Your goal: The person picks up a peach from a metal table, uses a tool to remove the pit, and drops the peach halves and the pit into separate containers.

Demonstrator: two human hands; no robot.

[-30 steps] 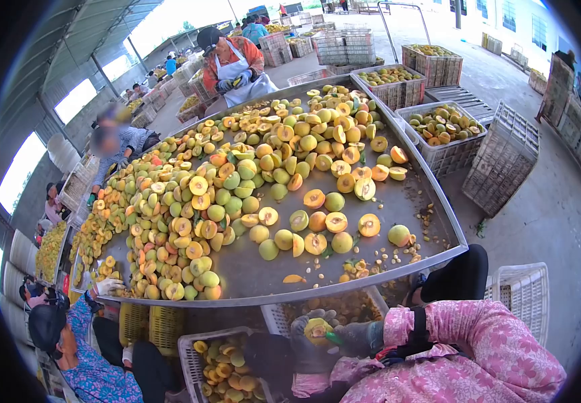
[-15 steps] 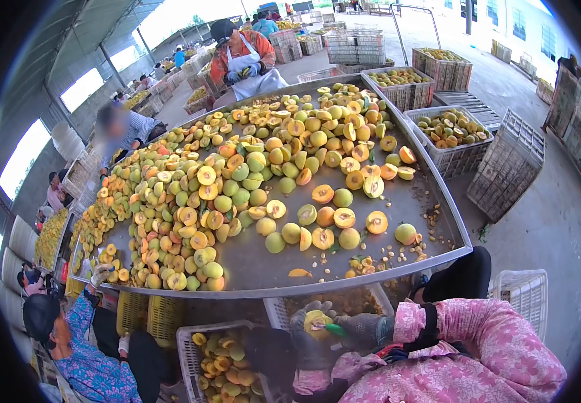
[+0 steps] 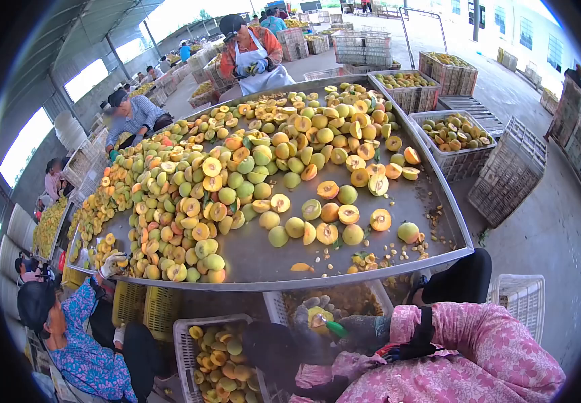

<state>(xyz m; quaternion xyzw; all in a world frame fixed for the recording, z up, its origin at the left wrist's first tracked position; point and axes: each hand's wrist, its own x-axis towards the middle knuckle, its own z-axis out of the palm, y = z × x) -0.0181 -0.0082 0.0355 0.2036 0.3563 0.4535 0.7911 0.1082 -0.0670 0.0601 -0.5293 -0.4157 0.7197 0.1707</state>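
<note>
Low in front of me, below the table's near edge, my gloved left hand (image 3: 302, 321) is closed around a yellow peach half (image 3: 318, 318). In my gloved right hand (image 3: 364, 330) is a green-handled tool (image 3: 335, 328), its handle pointing toward the fruit. The tool's working end meets the peach and is hidden there. Both grey gloves are close together over a white crate (image 3: 275, 303) with wet-looking scraps in it. Just above, the metal table (image 3: 257, 265) carries a heap of halved peaches (image 3: 189, 208), some cut side up.
A crate of peach halves (image 3: 223, 363) stands left of my hands. Beside it, a co-worker in a blue floral shirt (image 3: 89, 336) reaches to the table. Loose pits (image 3: 388, 254) lie near the table's edge. Stacked crates (image 3: 508, 171) and an aproned person (image 3: 253, 57) are beyond.
The peach half has turned in my left hand, its cut face now less visible, with the green tool angled differently. The left co-worker's hand has moved up onto the table's fruit.
</note>
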